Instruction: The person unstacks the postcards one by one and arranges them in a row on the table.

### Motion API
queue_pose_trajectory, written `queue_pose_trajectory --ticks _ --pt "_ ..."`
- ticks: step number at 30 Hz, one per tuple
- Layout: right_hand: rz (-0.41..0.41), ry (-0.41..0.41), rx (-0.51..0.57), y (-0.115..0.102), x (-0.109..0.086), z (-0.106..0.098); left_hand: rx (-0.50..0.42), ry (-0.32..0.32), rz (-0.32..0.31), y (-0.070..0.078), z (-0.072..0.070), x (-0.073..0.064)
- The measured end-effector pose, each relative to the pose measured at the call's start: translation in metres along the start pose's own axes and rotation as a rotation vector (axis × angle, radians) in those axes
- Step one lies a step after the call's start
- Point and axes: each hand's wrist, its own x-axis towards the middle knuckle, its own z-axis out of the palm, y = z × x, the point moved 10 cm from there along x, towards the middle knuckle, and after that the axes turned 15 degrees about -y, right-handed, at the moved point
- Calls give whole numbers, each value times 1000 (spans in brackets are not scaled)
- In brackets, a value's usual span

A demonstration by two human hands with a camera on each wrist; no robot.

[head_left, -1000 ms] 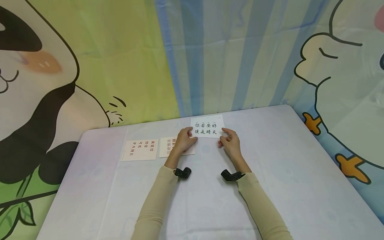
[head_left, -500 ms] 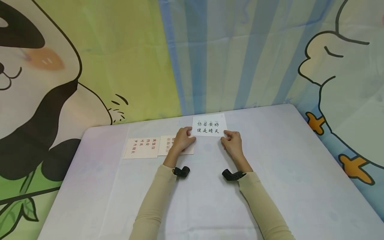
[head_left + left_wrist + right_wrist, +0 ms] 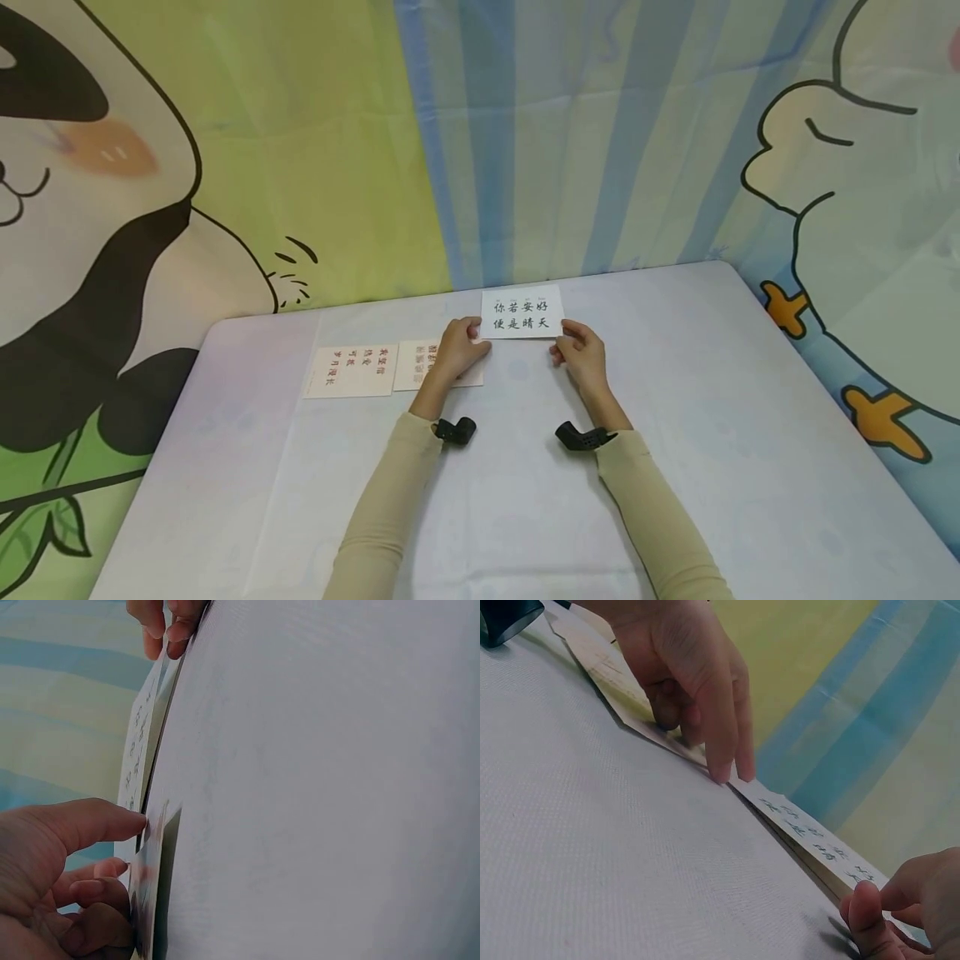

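A white card (image 3: pixel 521 312) printed with two rows of black Chinese characters lies at the table's far edge. Its near edge looks thick or slightly raised in both wrist views; whether more cards lie beneath I cannot tell. At its near left corner, my left hand (image 3: pixel 456 352) holds it with the thumb along the near edge and fingers at the left side. My right hand (image 3: pixel 583 358) grips the near right corner between thumb and index finger, the other fingers curled. Under the left hand, a cream card (image 3: pixel 417 365) with reddish characters is partly hidden.
Left of that stands another cream card (image 3: pixel 351 372) with red characters, lying flat. A white cloth covers the table (image 3: pixel 517 517). A printed cartoon backdrop (image 3: pixel 547 150) rises directly behind the far edge. Black wrist cameras sit on both wrists.
The white card's near right corner has shifted slightly, so its near edge now looks straighter. Both hands stay at its corners; the right thumb and fingers moved a little. The head view shifted slightly.
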Motion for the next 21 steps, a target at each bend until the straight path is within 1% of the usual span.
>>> queue_pose_trajectory --ticks 8,14,21 --pt "-47 13 28 -1 2 0 -9 9 53 6 -1 0" --pt "-70 14 51 -2 2 1 -29 46 83 9 -1 -3" --pt "-64 10 73 0 1 -1 -58 89 74 9 -3 -4"
